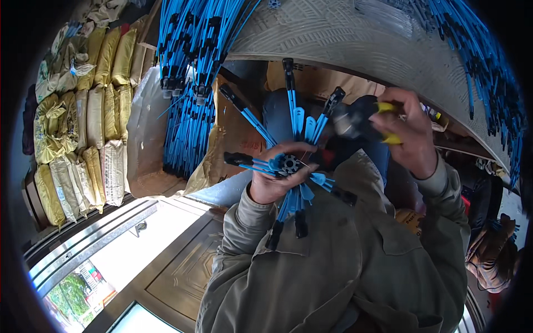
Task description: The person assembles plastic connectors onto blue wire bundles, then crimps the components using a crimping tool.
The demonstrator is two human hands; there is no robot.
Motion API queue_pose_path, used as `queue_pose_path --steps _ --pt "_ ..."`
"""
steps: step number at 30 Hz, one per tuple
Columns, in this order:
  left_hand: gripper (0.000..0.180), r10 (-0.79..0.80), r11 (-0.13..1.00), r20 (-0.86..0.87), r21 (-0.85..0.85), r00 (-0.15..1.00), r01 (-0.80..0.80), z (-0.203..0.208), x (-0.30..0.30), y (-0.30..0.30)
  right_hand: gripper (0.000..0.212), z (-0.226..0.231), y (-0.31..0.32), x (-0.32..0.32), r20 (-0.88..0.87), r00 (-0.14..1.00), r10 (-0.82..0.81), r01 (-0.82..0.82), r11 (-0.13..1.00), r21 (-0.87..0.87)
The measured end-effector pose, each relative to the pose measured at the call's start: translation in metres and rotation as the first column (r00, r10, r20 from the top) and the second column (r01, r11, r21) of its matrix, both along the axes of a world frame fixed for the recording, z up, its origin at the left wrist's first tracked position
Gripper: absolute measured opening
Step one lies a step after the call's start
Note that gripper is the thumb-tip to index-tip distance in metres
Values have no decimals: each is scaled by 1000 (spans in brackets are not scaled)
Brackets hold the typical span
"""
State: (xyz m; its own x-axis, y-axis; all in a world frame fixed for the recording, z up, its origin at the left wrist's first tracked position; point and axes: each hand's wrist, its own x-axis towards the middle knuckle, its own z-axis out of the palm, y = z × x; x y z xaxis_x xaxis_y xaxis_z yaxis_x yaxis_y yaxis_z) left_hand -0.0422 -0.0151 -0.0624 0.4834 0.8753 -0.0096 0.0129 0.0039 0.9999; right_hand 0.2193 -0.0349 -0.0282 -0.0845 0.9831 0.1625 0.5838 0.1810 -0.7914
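Observation:
My left hand [273, 180] is closed around a black toothed hub [290, 163]. Blue rods [257, 129] fan out from it on several sides, ending in black clip-like pieces [288, 66]. Flat blue tabs [300, 119] stick up among the rods close to the hub. A thin wire-like strand [303, 163] shows beside the hub. To the right, my right hand [408, 133] grips a yellow-and-black hand tool [390, 123], raised apart from the hub. Its greyish head is smeared by motion, so its exact kind is unclear.
A worn table edge [333, 53] curves across the far side, with bundles of blue rods [191, 44] at its left and more rods [483, 66] at its right. An open sack [208, 144] stands left of my hands. Stacked packed sacks [95, 116] line the left.

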Motion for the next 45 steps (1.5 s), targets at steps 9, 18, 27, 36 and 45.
queue_pose_path --steps 9,18,27,36,45 --pt "28 -92 969 -66 223 994 105 -3 2 7 40 -17 18 -24 668 551 -500 -366 575 732" --pt "29 60 959 -63 279 996 -40 -13 -2 -1 29 -43 -9 -45 667 577 -470 -175 727 664" --pt "33 51 976 -24 211 998 -44 -12 -4 -1 29 -42 -12 -38 643 750 -158 -260 823 505" --pt "47 -194 967 -11 164 981 193 4 -8 8 33 33 30 10 -186 633 752 -576 297 -761" --pt "48 -229 948 117 252 966 194 -7 -10 8 47 29 -12 -11 -217 773 596 -604 588 -537"
